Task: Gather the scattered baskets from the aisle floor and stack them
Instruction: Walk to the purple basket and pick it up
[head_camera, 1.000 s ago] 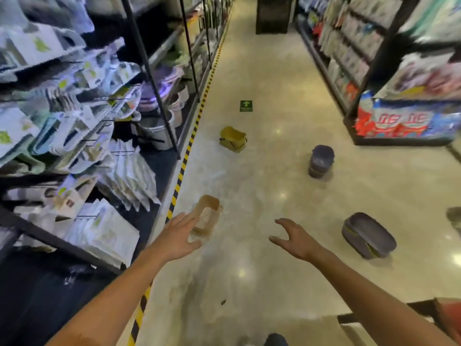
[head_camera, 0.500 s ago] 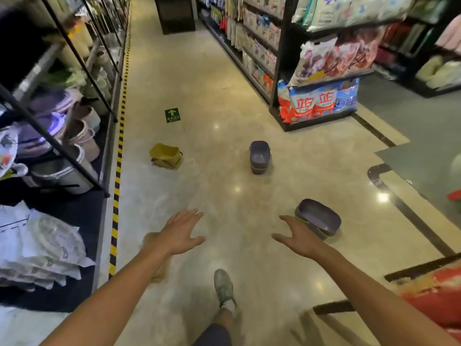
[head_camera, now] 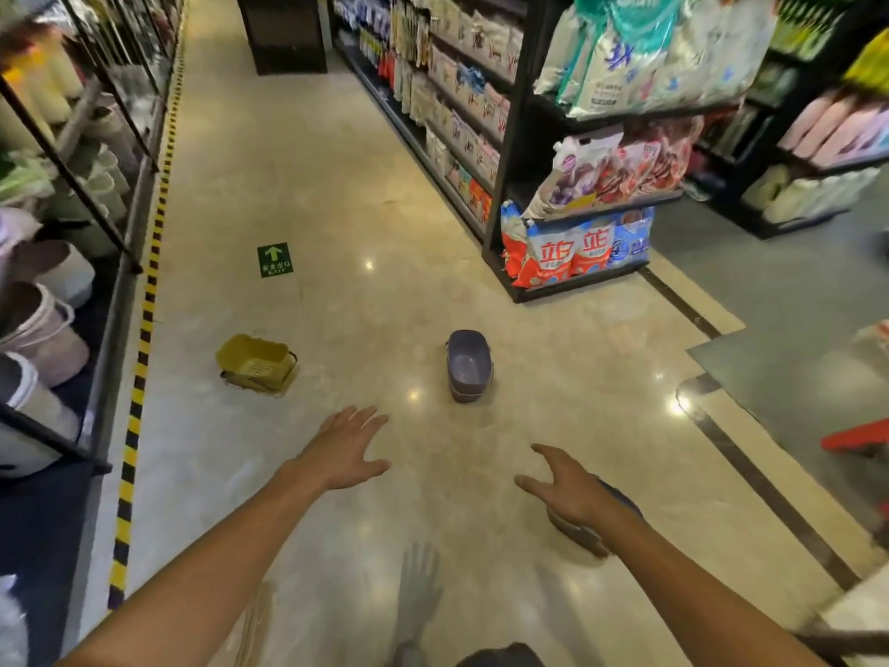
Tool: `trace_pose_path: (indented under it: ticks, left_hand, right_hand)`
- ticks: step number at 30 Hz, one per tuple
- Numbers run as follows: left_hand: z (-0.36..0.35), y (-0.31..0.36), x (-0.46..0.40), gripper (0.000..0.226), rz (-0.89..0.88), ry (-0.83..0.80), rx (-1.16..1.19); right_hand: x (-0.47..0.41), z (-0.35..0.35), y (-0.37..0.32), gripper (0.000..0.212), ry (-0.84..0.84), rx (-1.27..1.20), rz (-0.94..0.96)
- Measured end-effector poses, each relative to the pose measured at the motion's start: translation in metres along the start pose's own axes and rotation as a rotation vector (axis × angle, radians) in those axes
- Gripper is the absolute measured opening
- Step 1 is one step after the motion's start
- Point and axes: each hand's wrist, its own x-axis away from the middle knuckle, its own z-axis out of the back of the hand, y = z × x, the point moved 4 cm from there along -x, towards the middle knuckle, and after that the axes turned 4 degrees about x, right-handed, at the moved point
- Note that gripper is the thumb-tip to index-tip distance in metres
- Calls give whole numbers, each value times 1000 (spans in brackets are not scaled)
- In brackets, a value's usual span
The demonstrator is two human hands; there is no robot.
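A yellow basket (head_camera: 255, 362) lies tipped on the aisle floor at left of centre. A purple basket (head_camera: 469, 365) stands upright further right, its handle down. Another purple basket (head_camera: 584, 536) lies on the floor mostly hidden under my right forearm. A blurred tan basket (head_camera: 252, 623) shows low beside my left arm. My left hand (head_camera: 344, 450) is stretched forward with fingers spread, holding nothing. My right hand (head_camera: 565, 488) is also spread and empty, hovering just above the near purple basket.
Shelves of tubs and buckets (head_camera: 43, 300) line the left, edged by a yellow-black floor stripe (head_camera: 139, 373). A shelf end with detergent bags (head_camera: 577, 252) stands at right. A green exit arrow sticker (head_camera: 274, 259) is on the floor. Something red (head_camera: 856, 440) sits at far right.
The view has moved forward and turned right along the aisle. The near purple basket has slid under my right arm, and the tan basket has dropped low beside my left arm. Both hands stay spread.
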Motion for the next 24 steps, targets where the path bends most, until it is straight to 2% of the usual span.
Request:
trace_pose_path:
  ticks: [13, 17, 24]
  left_hand:
    - [128, -68, -271, 75, -87, -12, -67]
    - [173, -82, -353, 76, -85, -59, -92]
    - [228, -89, -492, 78, -182, -135, -205]
  right_hand:
    - [-256, 112, -7, 85, 83, -106, -84]
    - [-339, 150, -15, 87, 57, -139, -134]
    - [-427, 182, -33, 87, 69, -227, -212]
